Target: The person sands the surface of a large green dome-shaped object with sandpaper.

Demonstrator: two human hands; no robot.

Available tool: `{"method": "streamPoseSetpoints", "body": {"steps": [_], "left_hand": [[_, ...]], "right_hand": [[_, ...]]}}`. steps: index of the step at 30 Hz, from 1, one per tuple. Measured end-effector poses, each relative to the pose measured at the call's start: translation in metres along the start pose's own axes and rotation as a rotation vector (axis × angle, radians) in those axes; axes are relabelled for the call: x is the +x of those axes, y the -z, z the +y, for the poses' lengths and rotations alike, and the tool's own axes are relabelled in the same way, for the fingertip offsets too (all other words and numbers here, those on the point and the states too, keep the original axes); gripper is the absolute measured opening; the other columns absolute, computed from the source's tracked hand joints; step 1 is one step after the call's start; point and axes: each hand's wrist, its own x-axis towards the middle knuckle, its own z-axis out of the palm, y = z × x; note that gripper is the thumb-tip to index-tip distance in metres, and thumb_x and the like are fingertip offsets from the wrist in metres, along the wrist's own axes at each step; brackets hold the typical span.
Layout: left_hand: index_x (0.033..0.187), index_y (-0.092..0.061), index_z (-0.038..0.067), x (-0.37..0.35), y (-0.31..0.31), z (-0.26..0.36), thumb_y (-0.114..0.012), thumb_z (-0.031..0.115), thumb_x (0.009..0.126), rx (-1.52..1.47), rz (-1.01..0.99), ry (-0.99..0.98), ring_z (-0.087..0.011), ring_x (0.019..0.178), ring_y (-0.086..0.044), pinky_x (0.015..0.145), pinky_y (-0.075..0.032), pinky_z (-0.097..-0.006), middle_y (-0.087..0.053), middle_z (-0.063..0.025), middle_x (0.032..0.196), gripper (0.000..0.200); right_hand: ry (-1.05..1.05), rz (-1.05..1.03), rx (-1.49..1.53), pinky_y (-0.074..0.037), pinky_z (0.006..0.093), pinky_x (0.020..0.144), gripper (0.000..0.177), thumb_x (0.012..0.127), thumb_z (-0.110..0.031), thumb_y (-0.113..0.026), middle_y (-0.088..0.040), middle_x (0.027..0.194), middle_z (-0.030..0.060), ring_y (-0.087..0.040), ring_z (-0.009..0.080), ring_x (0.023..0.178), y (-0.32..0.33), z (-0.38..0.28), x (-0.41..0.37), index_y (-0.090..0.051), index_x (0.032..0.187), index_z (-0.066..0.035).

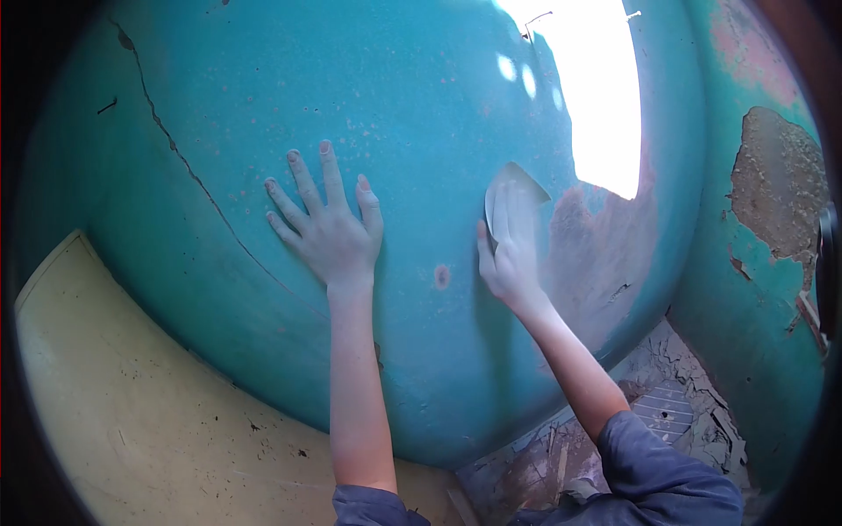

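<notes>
My left hand lies flat against the teal wall, its dusty fingers spread and holding nothing. To its right, my right hand presses a thin pale sheet, perhaps sandpaper, to the same wall. The fingers lie over the sheet, and its pointed top and right corner stick out past them. Just right of and below this hand is a grey-pink patch with no teal paint. Between the hands the wall has a small brown spot.
A long crack runs down the wall at the left. Bright sunlight falls at the upper right. The right-hand wall has a large hole in its plaster. Rubble lies at the lower right, and a yellowish panel stands at the lower left.
</notes>
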Motion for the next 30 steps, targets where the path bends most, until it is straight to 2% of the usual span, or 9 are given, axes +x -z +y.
{"method": "streamPoseSetpoints", "body": {"steps": [4,7,9,15,18,22,26,28,30], "left_hand": [[0.156,-0.035,0.029,-0.001,0.0,0.0,-0.042,0.048,0.099,-0.006,0.003,-0.005,-0.0495,0.144,-0.028,0.11,-0.026,-0.0667,-0.028,-0.0103,0.162,0.06],[0.156,-0.035,0.028,-0.001,-0.001,0.0,-0.042,0.047,0.099,-0.013,0.008,-0.005,-0.0498,0.143,-0.028,0.109,-0.027,-0.0671,-0.028,-0.0106,0.162,0.06],[0.156,-0.035,0.028,-0.001,-0.002,-0.001,-0.043,0.047,0.099,-0.021,0.037,-0.021,-0.05,0.143,-0.029,0.109,-0.027,-0.0674,-0.028,-0.0109,0.162,0.06],[0.156,-0.035,0.027,-0.007,-0.004,0.002,-0.042,0.047,0.1,-0.041,0.036,-0.03,-0.049,0.144,-0.028,0.109,-0.026,-0.0683,-0.028,-0.0114,0.162,0.059],[0.156,-0.035,0.026,-0.018,-0.004,0.007,-0.041,0.048,0.1,-0.052,0.03,-0.041,-0.048,0.144,-0.028,0.109,-0.026,-0.0684,-0.027,-0.0118,0.162,0.06],[0.156,-0.036,0.026,-0.038,-0.005,0.014,-0.04,0.048,0.1,-0.052,0.011,-0.023,-0.0471,0.144,-0.028,0.108,-0.025,-0.0687,-0.027,-0.0121,0.163,0.06],[0.156,-0.036,0.025,-0.053,-0.006,0.022,-0.04,0.049,0.1,-0.029,-0.013,-0.003,-0.0464,0.145,-0.028,0.107,-0.025,-0.0695,-0.027,-0.0119,0.163,0.061],[0.156,-0.036,0.025,-0.06,-0.007,0.025,-0.04,0.048,0.099,-0.039,-0.03,0.008,-0.0463,0.145,-0.028,0.107,-0.025,-0.0698,-0.028,-0.0118,0.163,0.061],[0.155,-0.037,0.029,-0.066,-0.008,0.027,-0.039,0.049,0.097,-0.014,-0.033,0.004,-0.043,0.144,-0.031,0.109,-0.024,-0.0665,-0.031,-0.0101,0.162,0.061]], "right_hand": [[0.004,-0.042,-0.038,-0.021,0.0574,0.118,0.066,0.1,-0.023,-0.053,-0.028,0.154,0.0338,-0.025,0.0497,0.145,-0.018,-0.003,-0.035,-0.027,0.15,0.009],[0.027,-0.205,-0.071,-0.02,0.0583,0.117,0.068,0.096,-0.02,-0.055,-0.03,0.154,0.0321,-0.025,0.0498,0.144,-0.036,0.007,-0.133,-0.028,0.151,0.008],[0.048,-0.445,-0.139,-0.021,0.059,0.117,0.071,0.09,-0.016,-0.057,-0.031,0.154,0.0309,-0.027,0.0502,0.144,-0.031,0.02,-0.171,-0.03,0.151,0.007],[0.1,0.028,-0.079,-0.022,0.0592,0.116,0.072,0.084,-0.008,-0.057,-0.03,0.154,0.032,-0.026,0.0519,0.143,-0.009,0.012,-0.025,-0.034,0.152,-0.002],[0.073,-0.012,-0.043,-0.021,0.06,0.117,0.075,0.081,-0.005,-0.057,-0.028,0.154,0.0327,-0.025,0.0523,0.143,-0.016,0.008,-0.045,-0.035,0.153,-0.006],[0.032,-0.284,-0.05,-0.018,0.0614,0.117,0.084,0.072,-0.001,-0.055,-0.026,0.155,0.0333,-0.024,0.0528,0.144,-0.038,0.023,-0.158,-0.034,0.153,-0.005],[0.028,-0.375,-0.12,-0.02,0.0606,0.117,0.075,0.081,-0.004,-0.056,-0.027,0.154,0.0345,-0.024,0.0533,0.143,-0.025,0.032,-0.16,-0.034,0.153,-0.004],[-0.024,-0.132,-0.085,-0.022,0.059,0.116,0.064,0.092,-0.012,-0.055,-0.028,0.153,0.0356,-0.025,0.0537,0.143,-0.02,0.036,-0.119,-0.034,0.152,-0.001],[-0.075,-0.077,-0.076,-0.022,0.0584,0.116,0.062,0.095,-0.015,-0.054,-0.028,0.152,0.0362,-0.024,0.054,0.142,-0.011,0.034,-0.08,-0.033,0.152,0.0]]}}
